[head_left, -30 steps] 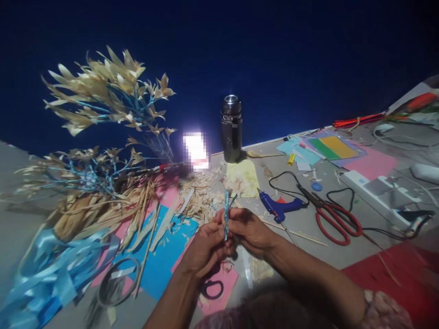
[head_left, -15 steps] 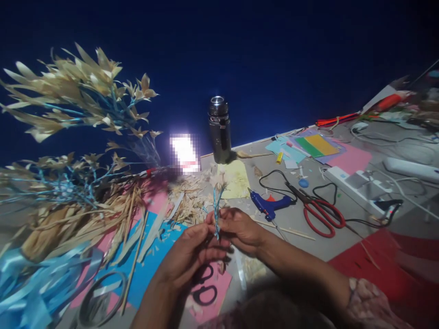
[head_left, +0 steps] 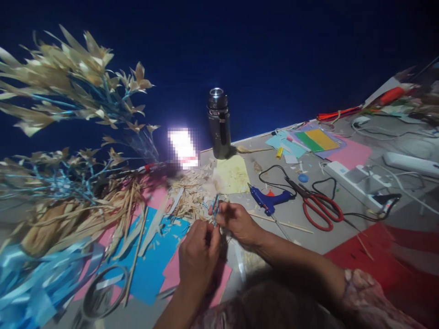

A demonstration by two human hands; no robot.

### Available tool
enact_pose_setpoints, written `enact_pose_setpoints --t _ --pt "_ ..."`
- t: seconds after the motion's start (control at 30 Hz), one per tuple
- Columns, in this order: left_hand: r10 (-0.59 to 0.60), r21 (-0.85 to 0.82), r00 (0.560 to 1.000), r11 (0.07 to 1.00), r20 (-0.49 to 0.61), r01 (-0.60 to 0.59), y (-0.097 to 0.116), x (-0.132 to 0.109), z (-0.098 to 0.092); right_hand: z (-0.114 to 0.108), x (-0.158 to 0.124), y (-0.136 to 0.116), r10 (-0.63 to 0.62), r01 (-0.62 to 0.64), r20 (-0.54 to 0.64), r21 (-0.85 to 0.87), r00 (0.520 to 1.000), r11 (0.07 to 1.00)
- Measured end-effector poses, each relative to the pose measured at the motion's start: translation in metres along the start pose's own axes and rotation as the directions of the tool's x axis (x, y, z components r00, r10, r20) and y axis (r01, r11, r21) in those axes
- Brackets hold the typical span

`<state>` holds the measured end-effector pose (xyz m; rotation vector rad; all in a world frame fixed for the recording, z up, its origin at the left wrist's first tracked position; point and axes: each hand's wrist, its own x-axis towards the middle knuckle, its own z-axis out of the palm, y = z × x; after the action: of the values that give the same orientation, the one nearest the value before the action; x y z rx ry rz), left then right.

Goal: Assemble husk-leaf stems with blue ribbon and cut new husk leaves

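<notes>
A thin stem wrapped in light blue (head_left: 216, 205) stands nearly upright between my hands, over the middle of the table. My right hand (head_left: 238, 224) pinches it from the right with thumb and fingertips. Just below, my left hand (head_left: 199, 251) is closed, its fingertips at the stem's lower end. Pale, blurred petals seem to show by the top of the stem; their shape is hard to make out. Behind the hands lie dry husk scraps (head_left: 192, 194) and a yellow sheet (head_left: 233, 174). A blue glue gun (head_left: 269, 199) rests right of my right hand.
Red-handled scissors (head_left: 320, 210) and a white power strip (head_left: 356, 185) lie to the right. A dark flask (head_left: 219, 128) stands at the back. Husk flowers on blue stems (head_left: 103, 91), light blue ribbon (head_left: 37, 283) and a tape roll (head_left: 106, 292) fill the left.
My left hand has turned and closed, where its fingers were spread under the stem. The stem's flower end has shifted down and left. The black scissor handles are now hidden behind my left arm.
</notes>
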<state>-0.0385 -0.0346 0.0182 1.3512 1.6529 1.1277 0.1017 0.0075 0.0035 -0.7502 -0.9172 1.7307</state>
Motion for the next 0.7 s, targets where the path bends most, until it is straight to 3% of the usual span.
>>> enact_pose_setpoints --t 0.03,0.1,0.17,0.2,0.23,0.4,0.6,0.7 --pt "0.026 -0.003 1.0 1.0 -0.005 -0.026 0.002 0.0 0.0 0.0 0.0 0.001 0.014 -0.014 -0.011 0.019 1.0 1.0" --pt "-0.092 -0.206 0.975 0.969 0.2 0.134 0.003 0.003 -0.003 -0.002 0.001 0.001 0.076 -0.077 0.013 0.087 0.997 0.993" --pt "-0.185 -0.432 0.847 0.794 0.499 0.428 0.001 0.008 -0.009 -0.005 0.001 0.0 0.134 -0.143 0.068 0.144 0.989 0.979" --pt "-0.18 -0.487 0.783 0.694 0.596 0.53 -0.002 0.01 -0.011 -0.006 0.001 0.0 0.159 -0.174 0.102 0.154 0.982 0.973" --pt "-0.165 -0.513 0.749 0.634 0.642 0.579 -0.004 0.012 -0.012 -0.007 0.001 0.0 0.18 -0.2 0.135 0.153 0.974 0.968" --pt "-0.134 -0.496 0.695 0.606 0.707 0.622 -0.017 0.015 -0.008 -0.007 0.0 -0.001 0.246 -0.292 0.293 0.123 0.924 0.949" --pt "-0.186 -0.409 0.608 0.586 0.771 0.699 -0.021 0.015 0.0 -0.006 -0.006 -0.001 0.216 -0.263 0.325 0.109 0.921 0.959" --pt "-0.215 -0.41 0.623 0.588 0.752 0.698 -0.018 0.011 0.003 -0.007 -0.006 0.0 0.196 -0.235 0.298 0.101 0.934 0.967"
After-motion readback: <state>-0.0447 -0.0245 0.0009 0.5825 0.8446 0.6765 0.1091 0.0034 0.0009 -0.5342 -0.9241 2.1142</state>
